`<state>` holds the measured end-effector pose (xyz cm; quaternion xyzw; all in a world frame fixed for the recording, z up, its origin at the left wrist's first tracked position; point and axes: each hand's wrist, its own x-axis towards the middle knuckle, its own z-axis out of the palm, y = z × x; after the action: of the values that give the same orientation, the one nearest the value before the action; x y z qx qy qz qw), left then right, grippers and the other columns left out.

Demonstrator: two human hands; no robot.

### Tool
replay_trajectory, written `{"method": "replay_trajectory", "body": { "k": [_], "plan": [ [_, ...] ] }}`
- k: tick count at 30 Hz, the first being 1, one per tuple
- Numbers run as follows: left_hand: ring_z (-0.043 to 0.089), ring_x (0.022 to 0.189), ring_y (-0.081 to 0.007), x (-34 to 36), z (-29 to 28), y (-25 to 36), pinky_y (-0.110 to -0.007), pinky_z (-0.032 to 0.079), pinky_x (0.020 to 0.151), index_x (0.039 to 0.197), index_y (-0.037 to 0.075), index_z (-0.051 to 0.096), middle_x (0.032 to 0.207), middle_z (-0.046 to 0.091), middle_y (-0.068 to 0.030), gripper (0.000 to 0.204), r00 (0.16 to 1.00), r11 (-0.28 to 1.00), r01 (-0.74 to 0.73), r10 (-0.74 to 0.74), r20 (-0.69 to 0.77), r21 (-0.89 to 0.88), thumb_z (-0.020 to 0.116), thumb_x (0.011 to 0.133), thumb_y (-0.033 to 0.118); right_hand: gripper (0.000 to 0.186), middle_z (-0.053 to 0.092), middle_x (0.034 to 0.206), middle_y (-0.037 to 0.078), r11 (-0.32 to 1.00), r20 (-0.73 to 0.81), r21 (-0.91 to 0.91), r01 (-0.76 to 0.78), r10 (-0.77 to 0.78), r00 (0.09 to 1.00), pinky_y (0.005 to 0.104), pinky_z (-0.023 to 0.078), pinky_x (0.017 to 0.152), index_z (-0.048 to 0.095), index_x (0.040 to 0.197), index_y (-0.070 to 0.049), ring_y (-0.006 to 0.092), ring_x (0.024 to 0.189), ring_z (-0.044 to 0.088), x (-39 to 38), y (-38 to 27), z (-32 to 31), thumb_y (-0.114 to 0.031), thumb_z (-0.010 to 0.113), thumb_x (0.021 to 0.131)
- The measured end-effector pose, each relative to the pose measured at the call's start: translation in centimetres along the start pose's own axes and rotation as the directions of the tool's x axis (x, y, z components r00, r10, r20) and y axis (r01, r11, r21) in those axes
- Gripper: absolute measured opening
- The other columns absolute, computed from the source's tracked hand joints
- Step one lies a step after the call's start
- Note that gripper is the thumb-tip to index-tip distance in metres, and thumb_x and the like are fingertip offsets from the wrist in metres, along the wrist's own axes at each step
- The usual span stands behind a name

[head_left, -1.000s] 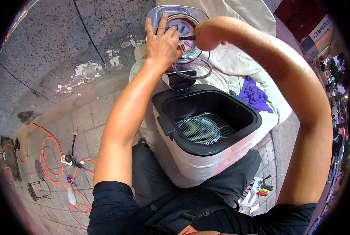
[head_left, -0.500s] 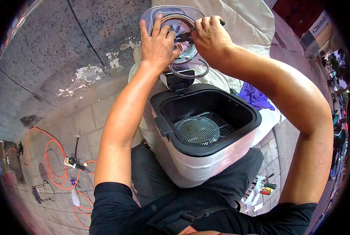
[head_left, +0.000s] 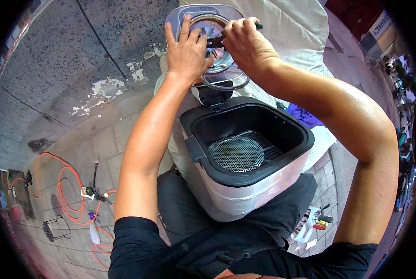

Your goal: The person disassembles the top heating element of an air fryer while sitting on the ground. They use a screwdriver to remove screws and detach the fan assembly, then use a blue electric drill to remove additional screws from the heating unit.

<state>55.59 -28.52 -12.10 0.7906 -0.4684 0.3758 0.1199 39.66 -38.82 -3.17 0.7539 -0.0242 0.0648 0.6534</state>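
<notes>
The see-through lid (head_left: pixel 184 14) of a white-and-black air fryer (head_left: pixel 250 197) stands swung up at its hinge (head_left: pixel 213 95), beyond the pot. A round metal ring surrounds silvery fan blades (head_left: pixel 211 31) in the lid. My left hand (head_left: pixel 187 52) lies over the left of this fan with its fingers spread. Dark pliers (head_left: pixel 215 43) are gripped in my right hand (head_left: pixel 251 43), their jaws pointing left toward the fan's middle; whether they bite on anything is hidden. Below the fan hangs a grey metal ring (head_left: pixel 226 87).
The fryer sits between my legs, a perforated round plate (head_left: pixel 237 153) inside it. Pale cloth (head_left: pixel 301 28) lies behind, with purple cloth (head_left: pixel 303 115) at right. Screwdrivers (head_left: pixel 320 224) lie lower right. An orange hose (head_left: pixel 61 193) coils at left beside the wall (head_left: pixel 54 65).
My right hand and the pliers have shifted slightly left, and the handle end is tilted a little differently. My left hand stays on the lid. The whole view has moved slightly.
</notes>
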Motion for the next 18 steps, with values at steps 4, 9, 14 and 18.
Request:
{"method": "replay_trajectory", "body": {
  "k": [4,9,14,18],
  "plan": [
    [0.025,0.16,-0.0288,0.06,0.13,0.08,-0.073,0.003,0.124,0.127,0.018,0.076,0.143,0.064,-0.0013,0.059,1.0,1.0,0.009,-0.009,-0.002,0.003,0.08,0.081,0.055,0.039,0.056,0.131,0.015,1.0,-0.007,0.018,0.007,-0.007,1.0,0.0505,0.042,0.097,0.063,0.133,-0.008,0.0304,0.12,0.052,0.19,-0.21,0.4,-0.026,0.062,0.099],
    [0.025,0.16,-0.0282,-0.05,0.5,-0.12,-0.073,0.003,0.125,0.12,0.018,0.078,0.14,0.065,-0.0021,0.059,0.999,1.0,-0.004,0.004,-0.044,-0.005,0.084,0.075,0.056,0.038,0.056,0.131,0.014,0.999,0.01,-0.034,0.01,-0.01,1.0,0.0508,0.042,0.097,0.063,0.133,-0.009,0.0306,0.12,0.051,0.01,-0.3,0.28,-0.026,0.062,0.099],
    [0.026,0.16,-0.0283,0.09,0.4,0.08,-0.073,0.003,0.125,0.118,0.018,0.078,0.136,0.066,-0.0026,0.058,0.999,1.0,0.0,0.0,-0.053,-0.007,0.085,0.075,0.055,0.037,0.057,0.127,0.012,1.0,-0.013,0.001,0.008,-0.008,1.0,0.0496,0.043,0.095,0.066,0.133,-0.009,0.0296,0.117,0.052,0.28,-0.58,0.36,-0.025,0.062,0.099],
    [0.028,0.159,-0.0287,0.33,0.04,0.43,-0.074,0.004,0.124,0.115,0.016,0.078,0.132,0.067,-0.0032,0.057,1.0,1.0,0.016,-0.016,-0.017,0.021,0.086,0.074,0.054,0.035,0.059,0.122,0.011,0.999,-0.016,-0.018,0.039,-0.04,0.999,0.0465,0.045,0.091,0.071,0.13,-0.01,0.0272,0.113,0.054,0.29,-0.73,0.43,-0.025,0.062,0.1]
  ]
}}
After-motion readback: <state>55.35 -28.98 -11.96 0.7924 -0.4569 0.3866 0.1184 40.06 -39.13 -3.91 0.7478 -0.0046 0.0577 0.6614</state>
